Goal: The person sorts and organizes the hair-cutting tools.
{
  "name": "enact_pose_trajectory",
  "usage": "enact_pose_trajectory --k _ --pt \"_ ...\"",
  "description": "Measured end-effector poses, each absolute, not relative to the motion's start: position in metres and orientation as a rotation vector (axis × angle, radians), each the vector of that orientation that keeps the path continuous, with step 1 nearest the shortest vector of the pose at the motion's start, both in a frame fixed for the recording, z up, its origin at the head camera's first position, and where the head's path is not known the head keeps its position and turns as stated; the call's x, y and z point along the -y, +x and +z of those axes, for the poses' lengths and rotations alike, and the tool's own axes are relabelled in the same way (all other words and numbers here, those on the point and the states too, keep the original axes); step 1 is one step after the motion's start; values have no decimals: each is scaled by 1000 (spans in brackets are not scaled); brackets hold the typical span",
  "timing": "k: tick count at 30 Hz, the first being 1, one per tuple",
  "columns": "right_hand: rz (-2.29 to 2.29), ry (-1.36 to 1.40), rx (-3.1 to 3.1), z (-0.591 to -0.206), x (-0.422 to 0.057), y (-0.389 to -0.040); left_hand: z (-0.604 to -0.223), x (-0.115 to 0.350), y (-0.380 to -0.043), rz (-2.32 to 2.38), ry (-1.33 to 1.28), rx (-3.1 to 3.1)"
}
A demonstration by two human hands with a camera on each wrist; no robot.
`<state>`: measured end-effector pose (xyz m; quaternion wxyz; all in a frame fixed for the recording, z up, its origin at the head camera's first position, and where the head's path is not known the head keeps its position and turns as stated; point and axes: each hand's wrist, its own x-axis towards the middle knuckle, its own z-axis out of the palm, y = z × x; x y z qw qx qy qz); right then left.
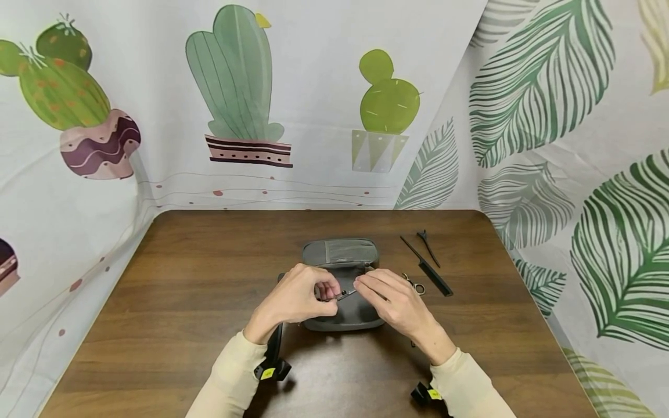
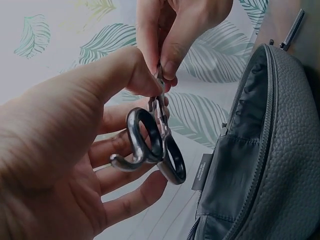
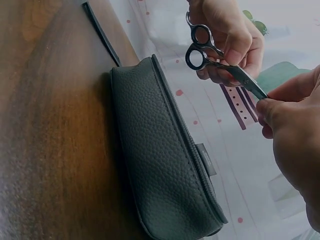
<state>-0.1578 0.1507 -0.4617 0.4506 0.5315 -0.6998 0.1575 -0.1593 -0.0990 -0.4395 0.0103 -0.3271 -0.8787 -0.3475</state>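
A pair of metal haircutting scissors (image 3: 246,81) is held between both hands above the grey textured pouch (image 3: 155,145). My left hand (image 1: 295,296) pinches the scissors near the pivot with thumb and fingers. In the left wrist view its other fingers lie behind the finger rings (image 2: 134,131), one of which has a curved finger rest. My right hand (image 1: 394,302) pinches the blade end between thumb and fingers, hiding the tip. Below, the pouch is unzipped, with its dark lining (image 2: 232,165) showing.
Right of the pouch lie a black tail comb (image 1: 435,277) and a black hair clip (image 1: 430,248). Another pair of scissors with gold-toned rings (image 1: 418,288) is partly hidden behind my right hand. A patterned cloth (image 1: 313,116) hangs behind the wooden table (image 1: 209,249).
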Motion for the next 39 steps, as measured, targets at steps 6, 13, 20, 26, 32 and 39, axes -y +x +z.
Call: enact_pose_trajectory --k 6,13,20,26,32,39 --pt "382 1317 1703 -460 -151 -158 -440 100 -160 -1098 -1040 2730" --pt "386 1311 1682 -460 -151 -160 -439 101 -159 -1138 -1084 2688" --pt "394 1296 1671 -462 -152 -160 -438 100 -159 -1099 -1121 2665" --pt "408 1286 1669 -460 -151 -160 -438 102 -158 -1136 -1101 2672" --pt "425 1278 1655 -457 -150 -160 -438 103 -158 -1068 -1021 2717" --pt "441 1263 1645 -457 -151 -162 -436 104 -159 -981 -896 2675"
